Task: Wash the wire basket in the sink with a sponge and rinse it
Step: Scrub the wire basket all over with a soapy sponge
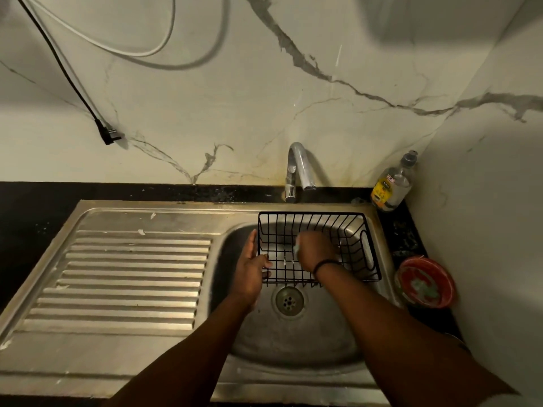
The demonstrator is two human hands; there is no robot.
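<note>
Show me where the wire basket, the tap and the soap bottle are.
wire basket (357,230): head view, on its far right wall wires.
tap (302,163): head view, on the curved spout.
soap bottle (393,186): head view, on its clear body.

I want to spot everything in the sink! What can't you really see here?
Head view only:
- Sponge: mostly hidden in the blurred right hand inside the basket.
- Left hand: fingertips hidden behind the basket's end.
- Bottle label: too small to read.
- Red bowl: contents blurry.
- Tap: running water can't be told.
</note>
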